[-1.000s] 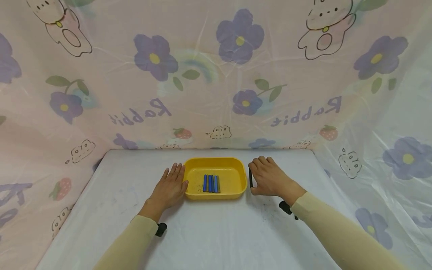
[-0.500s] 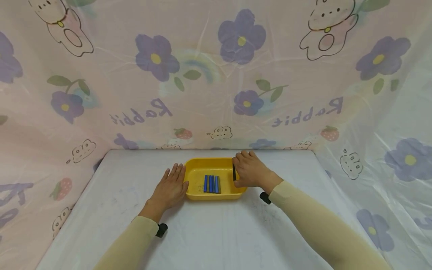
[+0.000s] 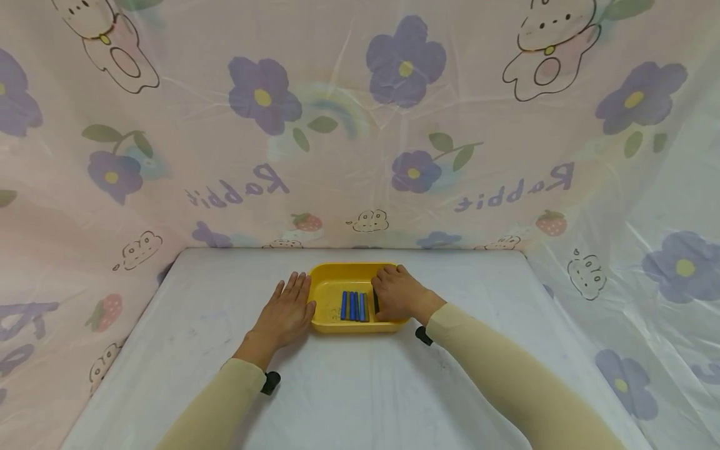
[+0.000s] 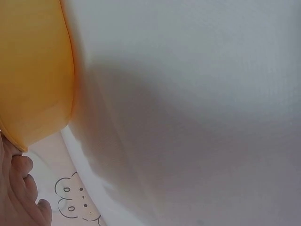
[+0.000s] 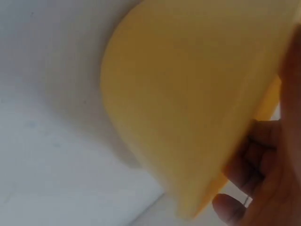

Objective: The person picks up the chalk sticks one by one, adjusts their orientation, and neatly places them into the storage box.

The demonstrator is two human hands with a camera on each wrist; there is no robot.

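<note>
A yellow tray (image 3: 343,327) sits on the white table. Inside it, several thin blue and brownish sticks (image 3: 352,306) lie side by side in a row. My right hand (image 3: 400,294) reaches over the tray's right part and pinches a black stick (image 3: 377,304) lengthwise between thumb and fingers, just right of the row. In the right wrist view the tray's outer wall (image 5: 178,84) hides that stick. My left hand (image 3: 284,314) rests against the tray's left rim with its fingers extended; the left wrist view shows its fingertips at the tray wall (image 4: 37,70).
The table (image 3: 337,394) is covered in white, with faint dark smudges. A printed curtain (image 3: 337,156) with flowers and rabbits rises behind the table and along both sides. Each wrist wears a small black camera.
My right hand has carried the black stick leftward from outside the tray, over its right rim, to beside the row. The left hand stays at the tray's left side.
</note>
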